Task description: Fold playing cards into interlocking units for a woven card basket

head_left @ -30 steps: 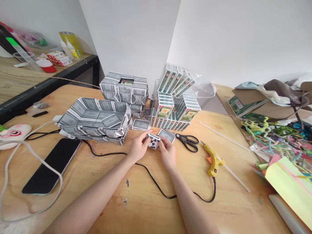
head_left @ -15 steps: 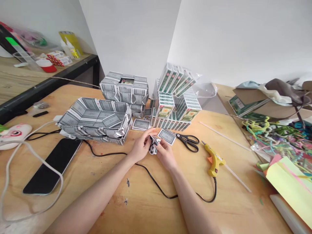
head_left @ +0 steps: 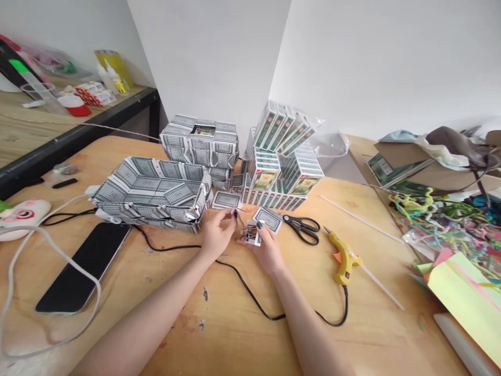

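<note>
My right hand is closed on a small folded playing card, its thumb on the printed face. To its left, my left hand has thumb and fingers pinched close to the card's edge; whether anything is between them I cannot make out. Just behind the right hand a patterned playing card lies back up on the table. Another stack of cards lies behind the left hand. Black-handled scissors rest to the right, with a yellow glue gun beyond them.
A basket made of folded cards stands at the left, with a card-covered box behind it. Boxed card decks are piled at the back. A phone and cables lie left; a black cord crosses in front.
My left hand has drawn slightly left, off the folded card. The card is now in my right hand, turned so a picture face shows.
</note>
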A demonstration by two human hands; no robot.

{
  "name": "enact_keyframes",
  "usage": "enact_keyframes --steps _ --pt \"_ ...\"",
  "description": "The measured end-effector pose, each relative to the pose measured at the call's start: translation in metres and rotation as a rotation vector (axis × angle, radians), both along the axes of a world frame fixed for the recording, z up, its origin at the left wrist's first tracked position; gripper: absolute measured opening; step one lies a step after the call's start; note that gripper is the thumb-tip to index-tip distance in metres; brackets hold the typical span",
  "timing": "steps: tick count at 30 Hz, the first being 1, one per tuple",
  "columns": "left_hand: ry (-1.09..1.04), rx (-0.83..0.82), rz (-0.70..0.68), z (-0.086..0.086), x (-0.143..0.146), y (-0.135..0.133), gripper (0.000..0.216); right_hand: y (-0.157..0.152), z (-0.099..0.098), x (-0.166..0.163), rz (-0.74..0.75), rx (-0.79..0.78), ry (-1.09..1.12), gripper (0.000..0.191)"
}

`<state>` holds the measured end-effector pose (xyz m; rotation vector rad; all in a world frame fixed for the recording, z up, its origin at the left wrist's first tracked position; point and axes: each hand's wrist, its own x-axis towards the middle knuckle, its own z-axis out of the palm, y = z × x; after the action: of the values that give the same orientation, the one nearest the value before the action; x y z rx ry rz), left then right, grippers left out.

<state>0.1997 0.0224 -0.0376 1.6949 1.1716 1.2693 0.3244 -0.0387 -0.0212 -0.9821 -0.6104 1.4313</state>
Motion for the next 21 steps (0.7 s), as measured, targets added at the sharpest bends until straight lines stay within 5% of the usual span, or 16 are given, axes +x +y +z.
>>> enact_keyframes --steps 4,11,21 --pt "0.001 -0.048 0.060 -0.002 0.000 0.004 0.021 0.000 -0.007 0.002 -0.086 0.024 0.045 0.028" --pt "0.142 0.031 -0.290 0.013 0.005 -0.009 0.011 0.002 -0.006 0.008 -0.337 0.076 -0.106 0.024" --pt "0.190 0.102 -0.519 0.020 0.004 -0.012 0.011 0.003 -0.007 0.006 -0.291 0.052 -0.191 0.026"
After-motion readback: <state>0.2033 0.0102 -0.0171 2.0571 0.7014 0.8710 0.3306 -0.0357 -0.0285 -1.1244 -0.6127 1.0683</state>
